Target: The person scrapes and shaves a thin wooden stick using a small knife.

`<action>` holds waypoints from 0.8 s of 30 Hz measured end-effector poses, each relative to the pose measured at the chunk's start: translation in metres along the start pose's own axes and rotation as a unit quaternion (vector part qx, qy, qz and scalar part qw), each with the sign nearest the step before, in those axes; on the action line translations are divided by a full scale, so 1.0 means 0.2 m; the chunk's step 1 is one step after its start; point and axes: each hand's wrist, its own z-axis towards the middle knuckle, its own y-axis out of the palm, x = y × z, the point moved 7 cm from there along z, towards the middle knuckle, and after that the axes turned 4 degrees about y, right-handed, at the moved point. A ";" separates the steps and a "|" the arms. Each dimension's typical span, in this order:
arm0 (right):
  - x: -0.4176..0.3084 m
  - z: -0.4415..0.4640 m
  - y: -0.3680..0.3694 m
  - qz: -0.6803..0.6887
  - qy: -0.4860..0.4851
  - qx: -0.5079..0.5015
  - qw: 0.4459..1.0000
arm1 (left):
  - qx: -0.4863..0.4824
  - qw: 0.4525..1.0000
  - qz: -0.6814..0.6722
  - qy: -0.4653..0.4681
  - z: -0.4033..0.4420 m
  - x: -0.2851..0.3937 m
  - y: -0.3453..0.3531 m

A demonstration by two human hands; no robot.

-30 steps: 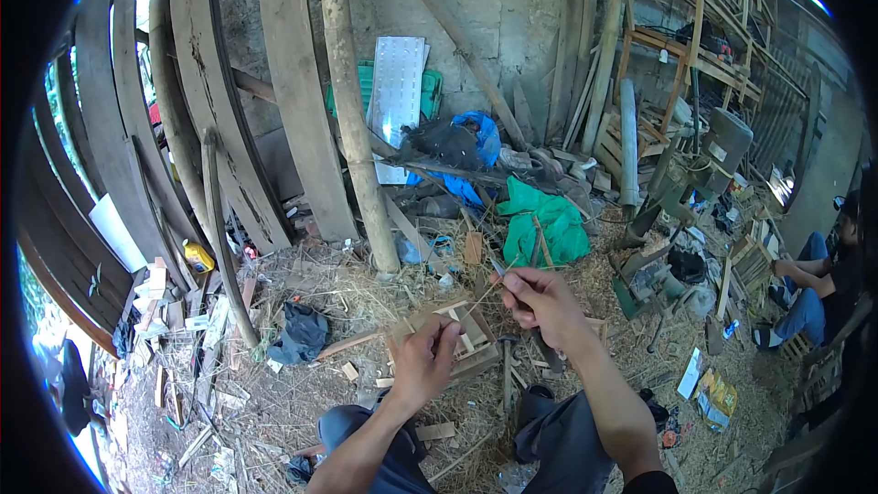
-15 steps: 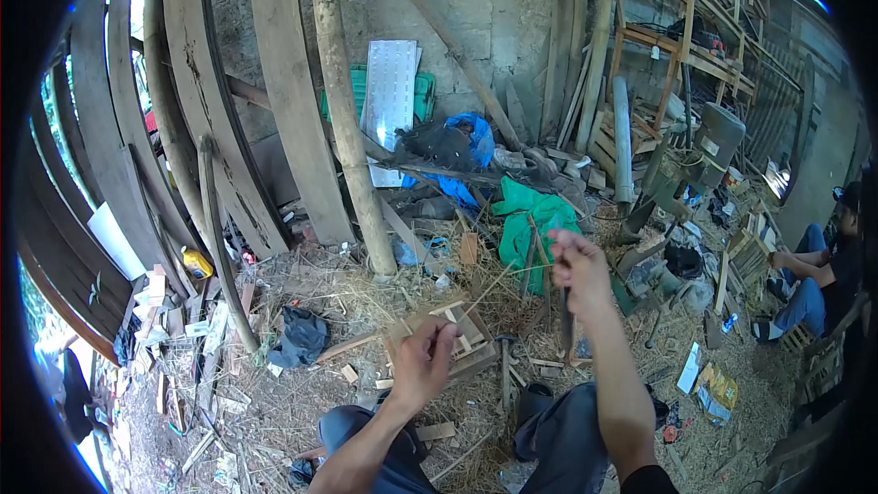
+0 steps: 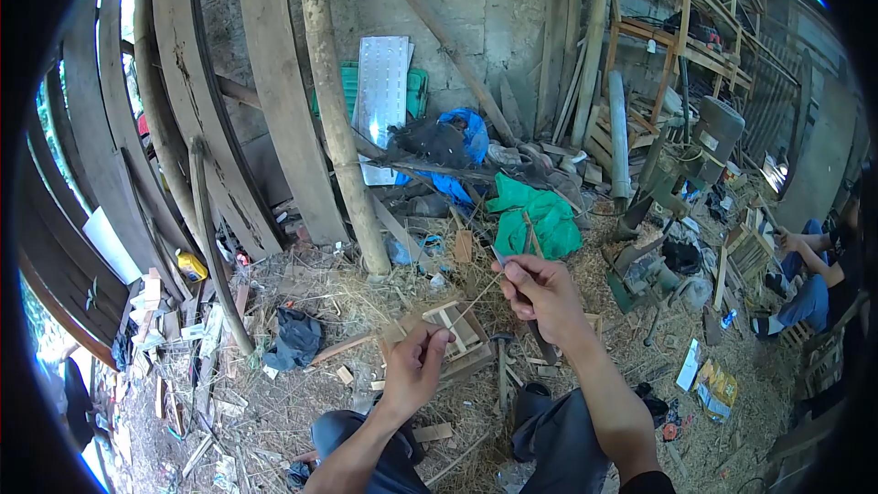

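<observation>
My left hand (image 3: 416,368) is closed, thumb and fingers pinching one end of a thin pale strip (image 3: 477,298), perhaps bamboo or straw. The strip runs up and right towards my right hand (image 3: 541,300). That hand is wrapped round what looks like a knife (image 3: 546,348); its dark handle juts out below the fist and a greyish tip shows above. Whether the blade touches the strip, I cannot tell. Below and between my hands a small slatted wooden box (image 3: 468,357) sits on the ground. Beside it stands a hammer (image 3: 503,366), its handle towards me.
A green sack (image 3: 535,220) and a wooden pole (image 3: 352,165) stand ahead. A black plastic bag (image 3: 294,338) lies left among wood scraps and straw. Another person (image 3: 814,284) sits at the far right. A yellow bottle (image 3: 192,265) is by the planks.
My right hand has come down and left, closer to my left hand, and the knife has tilted with it. My left hand has barely shifted.
</observation>
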 end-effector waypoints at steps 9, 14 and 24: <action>-0.07 0.05 -0.35 0.045 -0.102 0.188 0.976 | 0.001 0.999 0.007 0.035 -0.02 -0.02 0.02; -0.06 -0.02 -0.09 0.015 -0.036 0.065 0.997 | -0.003 0.999 -0.043 0.002 0.00 -0.02 -0.02; -0.02 0.01 -0.01 0.000 -0.036 0.006 0.999 | -0.020 1.000 0.007 0.020 0.00 0.00 0.01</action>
